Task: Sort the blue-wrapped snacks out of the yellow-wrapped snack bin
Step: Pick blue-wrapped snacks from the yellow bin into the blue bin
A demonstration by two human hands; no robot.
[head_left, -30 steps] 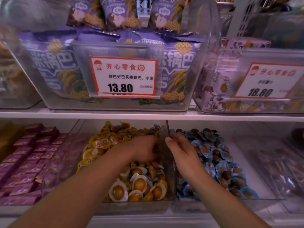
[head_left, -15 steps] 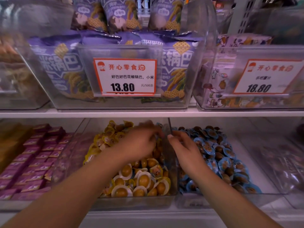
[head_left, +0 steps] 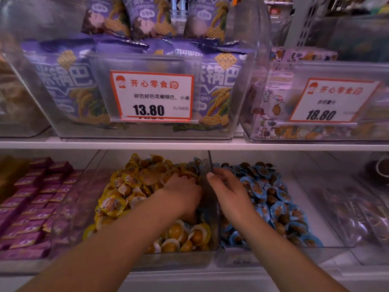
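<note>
The yellow-wrapped snack bin (head_left: 147,252) is a clear tub on the lower shelf, full of round yellow-wrapped snacks (head_left: 134,182). A few blue-wrapped snacks (head_left: 196,163) lie in its back right corner, and more blue shows under my wrist. My left hand (head_left: 183,192) reaches palm down into this bin by its right wall, fingertips buried among the snacks. My right hand (head_left: 228,187) hovers over the neighbouring bin of blue-wrapped snacks (head_left: 273,199), thumb against the divider wall (head_left: 210,163), fingers curled down and hidden.
The upper shelf edge (head_left: 294,147) hangs just above the bins and carries tubs of purple snack bags (head_left: 69,85) with price tags (head_left: 152,95). Purple packets (head_left: 35,199) fill the bin to the left. A clear bin of wrapped items (head_left: 362,218) stands at right.
My left hand lifted towards the back of the yellow bin, then dipped down again beside the right wall. My right hand stayed at the divider.
</note>
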